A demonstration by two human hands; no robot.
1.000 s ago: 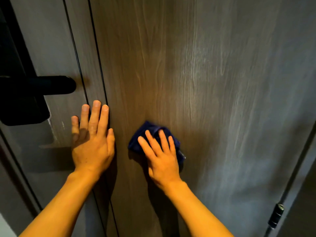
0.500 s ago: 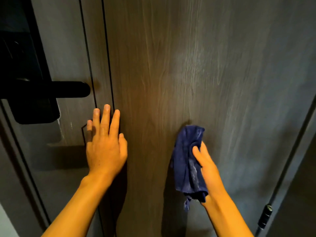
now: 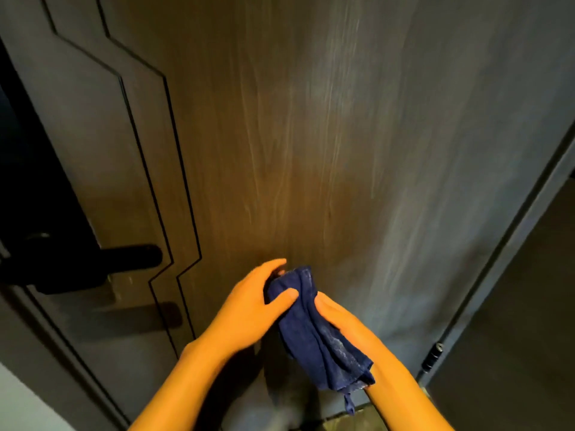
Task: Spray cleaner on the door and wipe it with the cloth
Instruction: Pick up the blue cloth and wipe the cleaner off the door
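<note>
— Where do we stand with the wiping?

— We're between strokes, it seems. Our left hand [image 3: 249, 309] and right hand [image 3: 345, 325] both close on the blue cloth [image 3: 314, 334], held just in front of the door [image 3: 311, 135], off its surface.

— Refolding it?

— Probably. Our left thumb pinches its upper end; our right hand wraps the middle, and the tail hangs loose below.

— And next?

— We'd judge a fresh face pressed flat against the panel, perhaps near the black handle [image 3: 124, 259]. No spray bottle is in sight.

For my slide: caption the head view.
Both hands, left hand and right hand, hold a blue cloth before the door.
</note>
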